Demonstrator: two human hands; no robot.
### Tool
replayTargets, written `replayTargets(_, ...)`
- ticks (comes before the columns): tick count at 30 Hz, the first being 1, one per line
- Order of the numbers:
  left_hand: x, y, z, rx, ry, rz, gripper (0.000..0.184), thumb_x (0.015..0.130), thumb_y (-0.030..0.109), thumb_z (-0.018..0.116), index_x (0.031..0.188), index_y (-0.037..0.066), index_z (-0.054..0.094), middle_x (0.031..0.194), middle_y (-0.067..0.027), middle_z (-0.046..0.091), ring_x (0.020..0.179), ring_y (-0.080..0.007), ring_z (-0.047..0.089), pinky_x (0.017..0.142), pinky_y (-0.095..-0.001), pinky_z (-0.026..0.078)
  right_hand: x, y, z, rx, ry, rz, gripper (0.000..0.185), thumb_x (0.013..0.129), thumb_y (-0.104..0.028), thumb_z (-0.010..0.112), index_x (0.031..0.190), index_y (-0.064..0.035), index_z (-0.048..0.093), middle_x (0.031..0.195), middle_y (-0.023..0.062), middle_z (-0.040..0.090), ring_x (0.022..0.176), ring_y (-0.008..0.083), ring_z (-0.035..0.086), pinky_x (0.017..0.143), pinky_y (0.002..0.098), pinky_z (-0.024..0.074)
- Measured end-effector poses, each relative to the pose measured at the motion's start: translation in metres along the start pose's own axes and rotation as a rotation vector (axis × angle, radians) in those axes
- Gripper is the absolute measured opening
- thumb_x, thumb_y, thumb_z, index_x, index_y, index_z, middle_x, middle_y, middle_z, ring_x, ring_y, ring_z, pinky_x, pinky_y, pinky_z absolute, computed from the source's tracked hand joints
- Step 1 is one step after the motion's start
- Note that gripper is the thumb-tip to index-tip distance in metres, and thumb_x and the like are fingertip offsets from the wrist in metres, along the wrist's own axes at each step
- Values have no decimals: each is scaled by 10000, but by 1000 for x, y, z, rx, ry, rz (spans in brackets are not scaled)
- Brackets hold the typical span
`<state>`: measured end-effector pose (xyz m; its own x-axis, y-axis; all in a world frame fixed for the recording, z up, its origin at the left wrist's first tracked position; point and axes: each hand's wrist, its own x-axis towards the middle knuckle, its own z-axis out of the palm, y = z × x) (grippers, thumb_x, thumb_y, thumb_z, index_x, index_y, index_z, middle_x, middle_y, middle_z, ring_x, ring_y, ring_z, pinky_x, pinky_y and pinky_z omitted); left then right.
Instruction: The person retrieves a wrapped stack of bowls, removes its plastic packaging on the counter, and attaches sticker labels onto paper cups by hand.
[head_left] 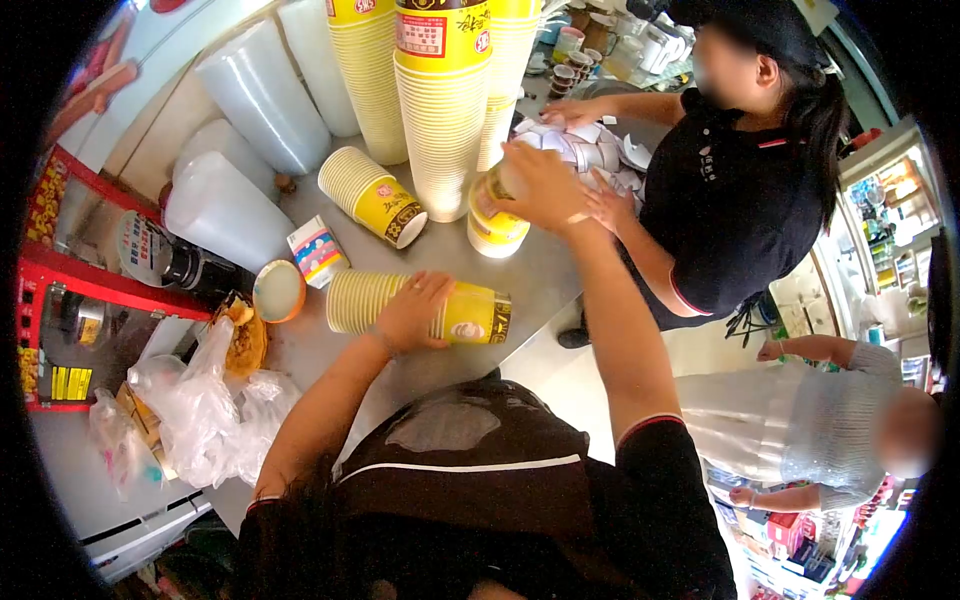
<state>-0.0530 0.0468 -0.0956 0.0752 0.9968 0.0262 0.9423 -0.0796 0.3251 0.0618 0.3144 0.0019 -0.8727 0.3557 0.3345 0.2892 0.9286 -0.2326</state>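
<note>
My left hand (415, 310) is wrapped over a stack of nested yellow paper cups (375, 297) lying on its side on the metal counter. My right hand (545, 190) grips the upper part of a yellow paper cup (497, 235) near the counter's right edge; the fingers partly hide it. Tall upright stacks of yellow cups (440, 130) rise just behind that cup. A shorter cup stack (370, 197) lies on its side between my two hands and the back wall. Left of my left hand are a small printed carton (318, 252) and an orange-rimmed bowl (279, 291).
At the right, a co-worker (750, 200) in black has both hands by a pile of white paper pieces (590, 155). Clear plastic sleeves of cups or lids (265, 90) line the wall. Plastic bags (205, 400) lie at the left. Another person (800, 400) stands beyond the counter.
</note>
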Motion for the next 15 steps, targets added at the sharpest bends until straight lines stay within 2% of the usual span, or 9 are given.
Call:
replayTargets(2,-12,8,13,55,32,-10,986,642,407,813,1389,-38,348,1447,-195,383,1372,-331,346,1169,-460,221,3,14,60,-34,35,-96,805,717,-392,777,1370,-45,461,1426,169,440,1249,383,445,1062,467,352)
replayTargets(5,-41,11,58,242,185,13,1004,644,422,805,1405,-34,336,1485,-188,349,1419,-316,278,1183,-450,192,-22,-19,62,-9,302,2,802,737,-364,766,1394,-61,420,1464,145,399,1321,352,396,1095,479,320)
replayTargets(7,-61,18,71,399,248,43,1013,645,442,799,1418,-19,333,1495,-185,339,1434,-311,247,1183,-474,179,-66,-36,66,236,266,78,814,746,-351,769,1407,-56,396,1479,155,372,1339,360,371,1122,470,288)
replayTargets(8,-66,20,75,475,280,62,1018,646,452,796,1425,-11,331,1500,-184,334,1442,-309,232,1183,-486,172,-94,-44,69,345,101,154,855,739,-356,781,1424,-54,369,1491,172,345,1353,368,350,1133,463,271)
replayTargets(9,-69,21,73,347,300,30,1029,639,461,797,1428,-4,330,1504,-182,329,1444,-314,226,1179,-504,169,-122,-51,72,452,-65,232,896,731,-360,793,1442,-52,342,1503,189,318,1368,375,329,1144,457,255)
replayTargets(11,-74,27,57,96,336,-26,1050,625,480,800,1436,8,327,1512,-180,320,1448,-324,213,1171,-540,161,-172,-63,73,467,-103,242,984,718,-381,810,1474,-45,278,1517,215,276,1389,376,299,1154,447,242)
replayTargets(14,-59,25,6,158,102,-161,1080,594,498,813,1441,33,331,1503,-180,333,1437,-341,231,1156,-572,159,-216,-64,84,770,-268,359,1059,706,-390,825,1497,-38,214,1521,237,253,1410,372,258,1173,438,200)
replayTargets(15,-56,20,4,147,65,-174,1091,584,501,817,1441,32,331,1498,-183,338,1428,-349,245,1158,-564,162,-225,-63,93,748,-259,331,1069,702,-358,836,1504,-53,198,1517,222,270,1382,345,306,1113,427,287)
